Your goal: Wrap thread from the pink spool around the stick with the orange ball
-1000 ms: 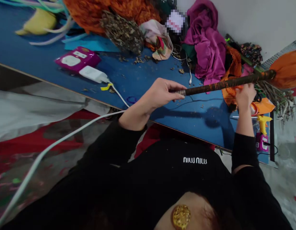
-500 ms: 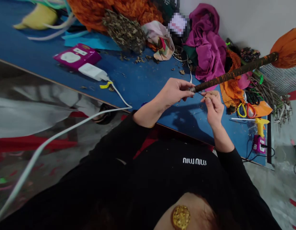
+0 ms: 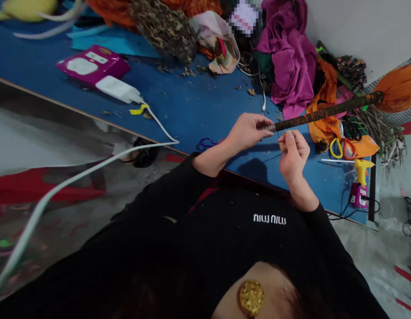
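Observation:
My left hand (image 3: 247,131) is closed around the near end of a long brown wrapped stick (image 3: 326,112) with orange marks along it. The stick slants up to the right and carries an orange fibrous bulb (image 3: 400,88) at its far end. Just below the stick, my right hand (image 3: 294,153) is pinched shut close to its near end. A thin dark strand seems to run from the stick's end to those fingers. What else they hold is too small to make out.
Purple cloth (image 3: 290,57) and a dried plant bundle (image 3: 163,31) lie at the back of the blue table (image 3: 198,102). Scissors with yellow and red handles (image 3: 336,149) and a yellow glue gun (image 3: 362,170) lie right. A white cable (image 3: 102,166) crosses at left.
The view has shifted slightly. The orange end of the stick has dipped. My right hand has moved a little down from the stick, its fingers more curled. My left hand keeps its grip.

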`<state>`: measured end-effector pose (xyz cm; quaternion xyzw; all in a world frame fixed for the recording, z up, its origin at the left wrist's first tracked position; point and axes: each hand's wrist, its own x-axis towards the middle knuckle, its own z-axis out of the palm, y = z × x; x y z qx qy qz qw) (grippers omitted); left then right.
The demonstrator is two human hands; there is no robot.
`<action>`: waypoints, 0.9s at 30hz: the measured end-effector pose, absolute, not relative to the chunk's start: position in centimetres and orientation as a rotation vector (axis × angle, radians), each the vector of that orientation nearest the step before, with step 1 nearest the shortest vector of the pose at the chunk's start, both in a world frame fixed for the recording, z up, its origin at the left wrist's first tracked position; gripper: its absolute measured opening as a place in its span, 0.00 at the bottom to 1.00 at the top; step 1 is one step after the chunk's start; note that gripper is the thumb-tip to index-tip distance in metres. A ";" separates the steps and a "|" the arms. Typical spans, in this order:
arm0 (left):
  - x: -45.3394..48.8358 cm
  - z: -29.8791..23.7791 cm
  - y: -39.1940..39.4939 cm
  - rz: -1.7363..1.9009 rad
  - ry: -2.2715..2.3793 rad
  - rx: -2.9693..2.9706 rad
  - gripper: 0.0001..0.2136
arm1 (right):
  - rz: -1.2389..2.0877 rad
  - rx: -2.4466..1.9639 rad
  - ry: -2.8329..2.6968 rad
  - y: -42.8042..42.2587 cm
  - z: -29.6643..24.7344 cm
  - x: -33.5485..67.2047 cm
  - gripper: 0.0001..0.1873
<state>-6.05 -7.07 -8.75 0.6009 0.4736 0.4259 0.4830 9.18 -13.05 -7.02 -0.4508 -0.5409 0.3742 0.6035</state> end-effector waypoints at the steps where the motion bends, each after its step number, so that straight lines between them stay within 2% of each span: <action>1: -6.0 -8.8 -7.1 1.039 1.163 1.488 0.16 | 0.839 -1.043 -1.277 -13.5 -6.9 9.0 0.25; 8: -6.0 -8.2 -7.3 0.906 1.322 1.665 0.18 | 0.744 -0.960 -1.596 -13.7 -6.6 9.3 0.22; 16: -6.7 -7.3 -7.5 0.754 1.465 1.765 0.15 | 0.582 -0.960 -1.983 -10.7 -2.5 11.7 0.22; 20: -6.7 -7.5 -7.4 0.731 1.441 1.825 0.14 | 0.654 -1.095 -1.937 -9.2 -1.7 11.8 0.18; 23: -6.6 -7.3 -7.3 0.706 1.459 1.820 0.14 | 0.790 -1.117 -1.896 -8.2 -1.9 11.5 0.19; 27: -6.7 -6.7 -7.4 0.736 1.411 1.695 0.06 | 1.007 -1.004 -1.860 -7.4 -2.6 11.1 0.24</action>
